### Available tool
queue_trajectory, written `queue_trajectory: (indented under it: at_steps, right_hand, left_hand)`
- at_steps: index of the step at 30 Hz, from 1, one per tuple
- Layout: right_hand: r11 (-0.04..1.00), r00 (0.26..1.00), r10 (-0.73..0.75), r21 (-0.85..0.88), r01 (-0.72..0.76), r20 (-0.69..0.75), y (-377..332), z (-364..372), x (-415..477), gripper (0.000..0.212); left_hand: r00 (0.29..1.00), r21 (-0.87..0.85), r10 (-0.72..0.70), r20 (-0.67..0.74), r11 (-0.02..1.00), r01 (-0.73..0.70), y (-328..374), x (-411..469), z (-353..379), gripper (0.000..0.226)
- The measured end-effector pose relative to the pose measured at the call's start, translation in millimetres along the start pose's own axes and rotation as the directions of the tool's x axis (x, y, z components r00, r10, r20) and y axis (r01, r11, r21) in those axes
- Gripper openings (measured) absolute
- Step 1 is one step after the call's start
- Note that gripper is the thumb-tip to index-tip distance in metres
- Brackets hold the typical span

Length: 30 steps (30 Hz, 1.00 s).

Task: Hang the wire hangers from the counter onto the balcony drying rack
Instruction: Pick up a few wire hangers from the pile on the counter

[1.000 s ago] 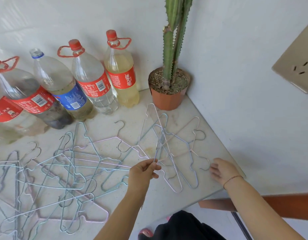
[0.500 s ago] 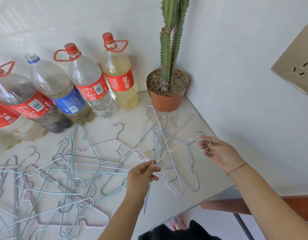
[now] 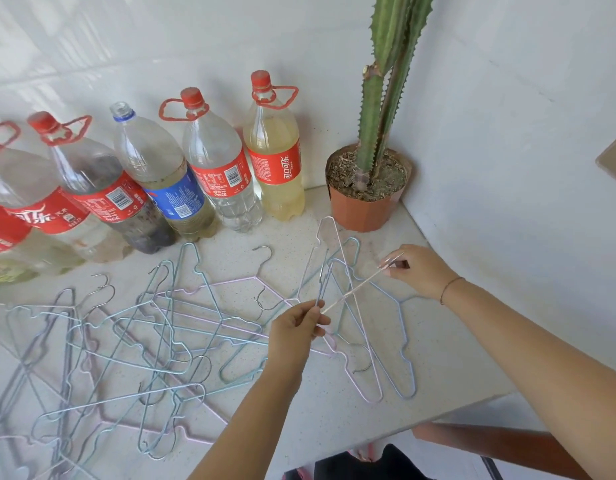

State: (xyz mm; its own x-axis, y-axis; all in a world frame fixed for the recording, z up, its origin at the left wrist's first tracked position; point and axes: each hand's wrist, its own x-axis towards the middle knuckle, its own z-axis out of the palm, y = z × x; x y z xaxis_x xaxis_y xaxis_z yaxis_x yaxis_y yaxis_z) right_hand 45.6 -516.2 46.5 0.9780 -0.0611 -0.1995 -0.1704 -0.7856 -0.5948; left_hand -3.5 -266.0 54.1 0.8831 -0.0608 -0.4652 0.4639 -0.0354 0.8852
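Several thin wire hangers [image 3: 133, 341], pale blue, pink and white, lie tangled across the white counter [image 3: 448, 368]. My left hand [image 3: 296, 329] pinches one end of a pale hanger [image 3: 351, 292] that is lifted off the counter. My right hand [image 3: 417, 270] pinches the other end of that same hanger near its hook. More blue and pink hangers [image 3: 386, 358] lie flat beneath both hands. No drying rack is in view.
A row of large plastic soda bottles [image 3: 226, 178] stands along the back wall. A tall cactus in an orange pot [image 3: 365, 202] fills the back right corner. A white wall runs along the right. The counter's front edge [image 3: 403, 427] is close to my body.
My right hand went from the counter edge to a hanger's hook, lifted it, and swung it up and left. My left hand kept its pinch. The camera turned left.
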Motion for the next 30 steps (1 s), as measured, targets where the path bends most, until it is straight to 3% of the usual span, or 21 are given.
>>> queue_trajectory:
  at_steps: [5,7,9,11,13,17,23,30]
  right_hand:
    - [0.979,0.992,-0.094,-0.173,0.108,0.086,-16,-19,9,0.002]
    - [0.978,0.988,-0.098,-0.171,0.118,0.117,-22,-22,12,0.011]
    - [0.993,0.989,-0.096,-0.064,0.104,0.111,-34,-21,14,0.012]
    - [0.978,0.989,-0.06,0.206,0.031,0.135,-51,-18,13,0.013]
    - [0.898,0.979,-0.055,0.439,-0.038,0.196,-70,-11,12,0.012]
    - [0.72,0.936,-0.085,0.67,-0.179,0.342,-112,10,1,0.007]
    - [0.596,0.828,-0.217,0.741,-0.308,0.518,-175,47,-35,0.016]
    - [0.608,0.647,-0.31,0.669,-0.427,0.696,-242,99,-121,0.018]
  left_hand:
    - [0.994,-0.089,0.058,-0.096,0.994,-0.066,20,5,-11,0.02]
    - [0.985,-0.115,0.076,-0.157,0.989,-0.094,28,4,-17,0.02]
    - [0.972,-0.143,0.09,-0.218,0.982,-0.123,36,1,-24,0.02]
    - [0.957,-0.166,0.104,-0.271,0.974,-0.153,40,-6,-31,0.02]
    - [0.937,-0.179,0.12,-0.328,0.966,-0.186,41,-16,-39,0.02]
    - [0.885,-0.22,0.122,-0.449,0.945,-0.242,32,-44,-60,0.018]
    - [0.769,-0.247,0.107,-0.63,0.911,-0.33,8,-105,-103,0.018]
    - [0.593,-0.248,0.061,-0.803,0.871,-0.425,-25,-217,-144,0.02]
